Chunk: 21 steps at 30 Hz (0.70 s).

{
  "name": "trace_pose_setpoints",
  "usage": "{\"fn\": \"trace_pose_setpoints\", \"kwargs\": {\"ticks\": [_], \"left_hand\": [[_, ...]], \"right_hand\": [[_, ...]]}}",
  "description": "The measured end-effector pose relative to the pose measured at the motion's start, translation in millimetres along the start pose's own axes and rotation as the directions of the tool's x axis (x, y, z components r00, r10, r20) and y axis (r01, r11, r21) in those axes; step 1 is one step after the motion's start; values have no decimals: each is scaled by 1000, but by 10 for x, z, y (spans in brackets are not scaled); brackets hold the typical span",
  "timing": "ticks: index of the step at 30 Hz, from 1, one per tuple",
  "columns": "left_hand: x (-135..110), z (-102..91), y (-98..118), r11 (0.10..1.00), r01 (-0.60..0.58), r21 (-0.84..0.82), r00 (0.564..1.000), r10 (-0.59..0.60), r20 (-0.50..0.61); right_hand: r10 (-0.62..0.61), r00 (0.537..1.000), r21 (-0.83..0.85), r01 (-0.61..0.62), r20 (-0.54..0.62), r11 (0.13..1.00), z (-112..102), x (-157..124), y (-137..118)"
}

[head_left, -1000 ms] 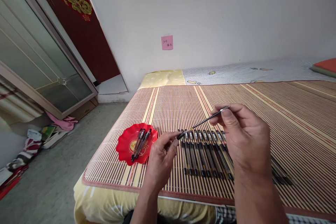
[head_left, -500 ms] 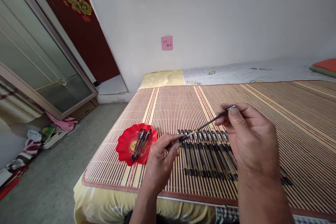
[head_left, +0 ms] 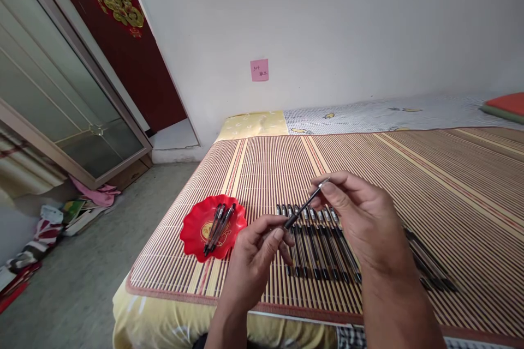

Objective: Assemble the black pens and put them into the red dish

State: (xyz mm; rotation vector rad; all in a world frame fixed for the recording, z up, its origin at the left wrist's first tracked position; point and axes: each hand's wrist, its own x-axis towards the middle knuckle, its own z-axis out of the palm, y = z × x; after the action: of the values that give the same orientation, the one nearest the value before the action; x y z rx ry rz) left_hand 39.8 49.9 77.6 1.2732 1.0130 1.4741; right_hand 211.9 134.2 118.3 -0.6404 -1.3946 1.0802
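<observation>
My left hand [head_left: 256, 256] pinches a pen barrel [head_left: 291, 222], its black grip end showing past the fingertips and the rest hidden in the hand. Thumb and fingers of my right hand [head_left: 368, 223] hold a thin dark pen refill [head_left: 307, 206] by its upper end, where something silvery shows. The refill slants down to the left, its lower end inside the barrel. Beneath both hands lies a row of black-and-clear pens [head_left: 323, 253], partly covered by them. More pens [head_left: 432, 264] lie to the right of my right wrist.
A red scalloped plate [head_left: 190, 232] with several pens [head_left: 220, 229] in it sits left of my left hand. All rests on a striped bamboo mat [head_left: 270, 169] over a bed. Behind is a white wall with a pink note [head_left: 259, 70]; a floor strip [head_left: 164, 196] runs along the left.
My right hand has moved left and slightly down, closer to my left hand. Less of the refill shows between them, as it has slid further into the barrel.
</observation>
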Motion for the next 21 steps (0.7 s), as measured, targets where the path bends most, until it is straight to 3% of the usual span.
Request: {"fn": "trace_pose_setpoints", "kwargs": {"ticks": [4,10,16,21], "left_hand": [[27,27,-22,990,47,-134,999,-45,20],[52,8,-83,962,119,-247,993,-118,22],[51,20,-70,947,126,-295,992,-120,38],[39,23,-63,942,124,-312,992,-105,75]], "right_hand": [[96,977,-138,-70,191,988,-4,20,-19],[119,982,-167,-94,149,981,-14,59,50],[142,948,-186,-90,285,978,11,33,-8],[142,932,-164,-91,333,982,18,24,-25]]}}
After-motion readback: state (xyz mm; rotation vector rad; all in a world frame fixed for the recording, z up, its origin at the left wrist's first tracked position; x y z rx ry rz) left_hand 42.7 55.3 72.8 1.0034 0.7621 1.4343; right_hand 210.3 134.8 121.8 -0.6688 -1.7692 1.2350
